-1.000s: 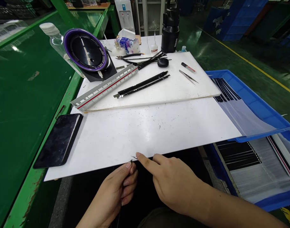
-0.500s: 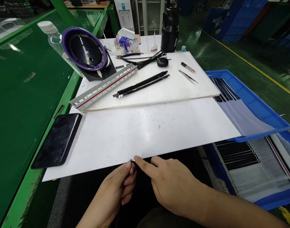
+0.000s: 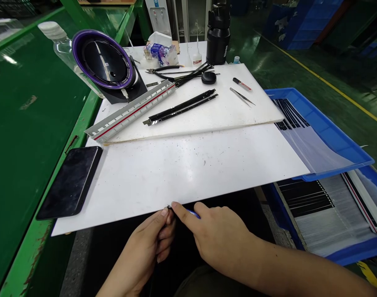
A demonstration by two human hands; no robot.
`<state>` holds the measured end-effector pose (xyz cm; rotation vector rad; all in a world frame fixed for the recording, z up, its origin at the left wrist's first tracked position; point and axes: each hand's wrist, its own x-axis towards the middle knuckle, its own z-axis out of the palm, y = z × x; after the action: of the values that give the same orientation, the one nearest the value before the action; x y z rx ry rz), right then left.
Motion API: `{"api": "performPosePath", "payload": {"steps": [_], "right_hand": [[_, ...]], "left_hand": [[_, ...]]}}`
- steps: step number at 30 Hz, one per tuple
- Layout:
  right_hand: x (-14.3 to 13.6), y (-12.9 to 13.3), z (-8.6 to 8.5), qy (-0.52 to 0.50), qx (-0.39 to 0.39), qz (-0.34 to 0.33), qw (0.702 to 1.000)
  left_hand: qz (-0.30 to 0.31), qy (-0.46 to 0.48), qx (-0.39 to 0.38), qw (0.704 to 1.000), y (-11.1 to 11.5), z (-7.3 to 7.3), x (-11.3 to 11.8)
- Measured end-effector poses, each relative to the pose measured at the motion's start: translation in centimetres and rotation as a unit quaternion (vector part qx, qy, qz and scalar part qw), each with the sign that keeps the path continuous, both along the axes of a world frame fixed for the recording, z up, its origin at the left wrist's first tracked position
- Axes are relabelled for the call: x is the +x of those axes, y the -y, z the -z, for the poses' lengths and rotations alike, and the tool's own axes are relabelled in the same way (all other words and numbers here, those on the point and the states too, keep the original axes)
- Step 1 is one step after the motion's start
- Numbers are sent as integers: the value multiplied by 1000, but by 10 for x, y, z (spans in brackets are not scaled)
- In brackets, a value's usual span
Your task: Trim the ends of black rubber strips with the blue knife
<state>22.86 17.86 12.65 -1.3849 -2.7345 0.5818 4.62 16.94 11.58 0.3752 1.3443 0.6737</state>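
Observation:
At the front edge of the white board (image 3: 207,165), my left hand (image 3: 153,237) pinches a small dark piece (image 3: 169,207) between thumb and fingertips. Only its tip shows; the rest is hidden by the fingers or lost against the dark background. My right hand (image 3: 221,231) is closed around a blue-handled tool (image 3: 193,213), of which only a short length of blue shows. Its index finger stretches forward to the dark piece, close to the left thumb. The tool's working end cannot be made out.
A white foam slab (image 3: 237,99) carries black strips (image 3: 182,108), a grey slotted rail (image 3: 132,113), tweezers (image 3: 242,97) and pliers (image 3: 162,73). A phone (image 3: 71,181) and a purple-rimmed fan (image 3: 103,62) are left. Blue trays (image 3: 330,132) with strips stand right; a black bottle (image 3: 218,39) stands behind.
A bit of blue handle now shows beneath my right index finger. Both hands keep nearly the same place, and the whole view has shifted slightly.

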Motion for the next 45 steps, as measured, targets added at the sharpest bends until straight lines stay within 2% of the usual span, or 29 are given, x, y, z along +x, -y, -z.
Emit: {"api": "performPosePath", "payload": {"steps": [6, 13, 31, 45], "right_hand": [[2, -2, -5, -27, -32, 4, 999], [1, 0, -6, -29, -28, 4, 999], [-10, 10, -1, 36, -5, 12, 999], [-7, 11, -8, -11, -38, 30, 999]], "left_hand": [[-4, -4, 5, 1000, 0, 0, 0], [-6, -1, 0, 1000, -1, -1, 1], [0, 8, 13, 1000, 0, 1, -1], [-4, -11, 21, 1000, 0, -3, 4]]}}
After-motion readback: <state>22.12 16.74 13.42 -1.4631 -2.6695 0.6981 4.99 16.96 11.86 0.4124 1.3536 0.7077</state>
